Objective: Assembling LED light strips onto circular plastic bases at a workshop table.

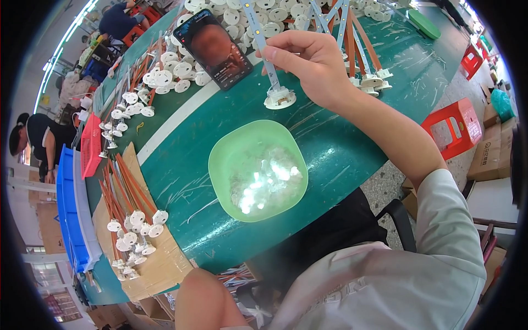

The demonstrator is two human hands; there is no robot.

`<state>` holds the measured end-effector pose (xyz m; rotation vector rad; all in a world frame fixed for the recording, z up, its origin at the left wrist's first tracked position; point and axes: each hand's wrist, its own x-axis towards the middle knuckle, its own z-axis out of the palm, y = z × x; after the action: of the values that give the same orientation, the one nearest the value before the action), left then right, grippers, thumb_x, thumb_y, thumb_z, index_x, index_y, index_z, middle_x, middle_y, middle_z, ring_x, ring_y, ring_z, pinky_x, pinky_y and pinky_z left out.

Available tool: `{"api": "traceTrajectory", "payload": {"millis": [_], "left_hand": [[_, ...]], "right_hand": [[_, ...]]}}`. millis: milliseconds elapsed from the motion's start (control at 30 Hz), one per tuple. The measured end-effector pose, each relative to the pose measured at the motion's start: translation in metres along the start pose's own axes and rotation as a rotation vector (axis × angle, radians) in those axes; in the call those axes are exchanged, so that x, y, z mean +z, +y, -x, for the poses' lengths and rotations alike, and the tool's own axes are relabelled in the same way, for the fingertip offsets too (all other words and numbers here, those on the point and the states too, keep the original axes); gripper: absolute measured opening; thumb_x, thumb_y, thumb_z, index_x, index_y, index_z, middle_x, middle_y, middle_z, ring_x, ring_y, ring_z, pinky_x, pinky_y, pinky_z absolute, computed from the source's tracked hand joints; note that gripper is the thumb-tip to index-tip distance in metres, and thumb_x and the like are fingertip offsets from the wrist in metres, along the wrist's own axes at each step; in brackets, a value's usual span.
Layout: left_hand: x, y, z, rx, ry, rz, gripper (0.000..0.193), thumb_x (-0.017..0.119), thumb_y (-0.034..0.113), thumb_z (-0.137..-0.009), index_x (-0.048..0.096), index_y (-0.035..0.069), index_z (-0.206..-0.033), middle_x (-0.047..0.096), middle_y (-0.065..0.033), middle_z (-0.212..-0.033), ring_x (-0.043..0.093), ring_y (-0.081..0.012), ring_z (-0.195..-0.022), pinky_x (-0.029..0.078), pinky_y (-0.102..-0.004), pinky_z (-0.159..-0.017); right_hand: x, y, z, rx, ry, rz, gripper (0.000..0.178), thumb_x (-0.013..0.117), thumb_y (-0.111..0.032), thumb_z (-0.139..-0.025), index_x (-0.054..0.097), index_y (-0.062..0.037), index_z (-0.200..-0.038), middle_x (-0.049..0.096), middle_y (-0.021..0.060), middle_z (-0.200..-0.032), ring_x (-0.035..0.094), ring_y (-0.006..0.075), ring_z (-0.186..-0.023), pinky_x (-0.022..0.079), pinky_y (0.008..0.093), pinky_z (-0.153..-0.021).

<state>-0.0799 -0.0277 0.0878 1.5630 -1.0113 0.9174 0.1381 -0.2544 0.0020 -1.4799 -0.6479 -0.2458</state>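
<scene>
My right hand (316, 63) is closed in a pinch on a narrow LED strip (263, 44), held upright over the far side of the table. A round white base (280, 98) with small parts on it is at the strip's lower end. Nearer to me stands a light green bowl (220, 159) holding many small clear, shiny pieces (269, 179). A phone (214, 49) with its screen lit lies left of the strip. My left hand is out of view; only a bent bare part of a limb, likely my left arm, shows at the lower edge.
White round bases (162, 77) with brown strips are heaped across the far table. Another bunch (132, 231) lies on cardboard (165, 258) at left, near a red basket (91, 146) and blue tray (69, 209). A red stool (454, 129) stands right; a person (44, 137) bends at far left.
</scene>
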Motion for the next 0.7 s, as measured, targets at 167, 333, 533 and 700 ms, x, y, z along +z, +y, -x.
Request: {"api": "traceTrajectory", "payload": {"millis": [167,333,533,700], "left_hand": [[-0.006,0.001,-0.003,0.006,0.013,0.017,0.018,0.059,0.021,-0.096,0.068,0.008,-0.104,0.067,-0.0134,-0.108,0.065,-0.0203,-0.100,0.052,-0.0401,-0.088],[-0.006,0.003,-0.009,0.012,0.032,0.029,0.018,0.059,0.021,-0.096,0.068,0.008,-0.105,0.067,-0.0136,-0.109,0.064,-0.0204,-0.101,0.052,-0.0405,-0.088],[-0.010,0.006,-0.013,0.027,0.050,0.038,0.018,0.059,0.022,-0.096,0.068,0.009,-0.106,0.067,-0.0138,-0.110,0.064,-0.0205,-0.101,0.052,-0.0410,-0.088],[-0.011,0.007,-0.017,0.050,0.075,0.059,0.019,0.059,0.023,-0.096,0.068,0.010,-0.106,0.067,-0.0139,-0.110,0.064,-0.0205,-0.102,0.052,-0.0414,-0.088]], "right_hand": [[-0.001,0.000,0.000,0.015,0.003,0.004,0.018,0.064,-0.011,-0.094,0.069,0.0030,-0.104,0.072,0.0115,-0.093,0.069,0.0155,-0.083,0.053,0.0275,-0.075],[0.000,0.001,0.000,0.008,-0.004,-0.018,0.018,0.064,-0.011,-0.094,0.069,0.0031,-0.104,0.072,0.0113,-0.093,0.069,0.0149,-0.082,0.052,0.0268,-0.074],[-0.002,0.002,0.000,-0.003,-0.006,-0.043,0.018,0.064,-0.011,-0.094,0.069,0.0032,-0.104,0.072,0.0104,-0.093,0.068,0.0138,-0.082,0.051,0.0254,-0.071],[-0.001,-0.002,0.001,0.014,-0.004,-0.038,0.017,0.064,-0.010,-0.095,0.069,0.0035,-0.103,0.072,0.0101,-0.092,0.068,0.0131,-0.081,0.051,0.0249,-0.072]]}}
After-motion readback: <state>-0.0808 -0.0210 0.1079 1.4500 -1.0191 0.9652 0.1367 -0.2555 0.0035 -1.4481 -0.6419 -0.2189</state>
